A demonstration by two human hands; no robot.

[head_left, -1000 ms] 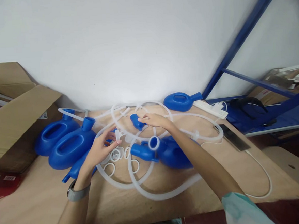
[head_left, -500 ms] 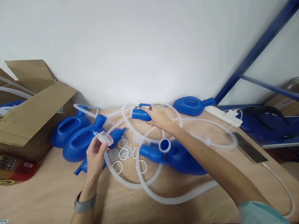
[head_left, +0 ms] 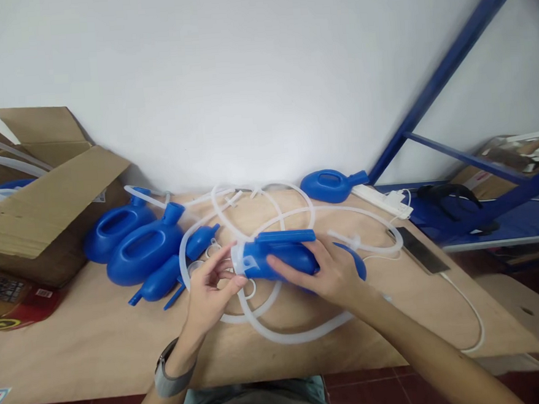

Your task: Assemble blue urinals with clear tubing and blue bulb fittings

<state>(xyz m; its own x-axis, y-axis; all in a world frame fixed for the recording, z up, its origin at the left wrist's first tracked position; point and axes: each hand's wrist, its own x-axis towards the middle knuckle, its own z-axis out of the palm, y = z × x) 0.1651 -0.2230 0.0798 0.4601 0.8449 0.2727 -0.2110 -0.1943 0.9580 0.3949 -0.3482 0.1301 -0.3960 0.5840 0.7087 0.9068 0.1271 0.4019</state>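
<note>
A blue bottle piece (head_left: 282,256) with a flat bar along its top lies sideways in my right hand (head_left: 332,271), whose fingers wrap round its right part. At its left end sits a translucent white cap (head_left: 239,259). My left hand (head_left: 213,289) pinches this cap between thumb and fingers. Beneath and around both hands run loops of white tubing (head_left: 301,336). A white ring (head_left: 250,287) lies just under the cap. Left of my left hand are a small blue bottle (head_left: 157,280) and larger blue bottles (head_left: 146,253), (head_left: 117,228) with oval openings.
An open cardboard box (head_left: 52,199) with tubing stands at the left, a red package (head_left: 22,302) before it. Another blue bottle (head_left: 328,187) lies near the wall. At the right are a power strip (head_left: 383,201), a phone (head_left: 418,251) with its cable, and a blue metal frame (head_left: 449,69).
My right hand has brought the blue piece from the back toward the front centre. My left hand has moved right, and the translucent cap is now at the piece's end.
</note>
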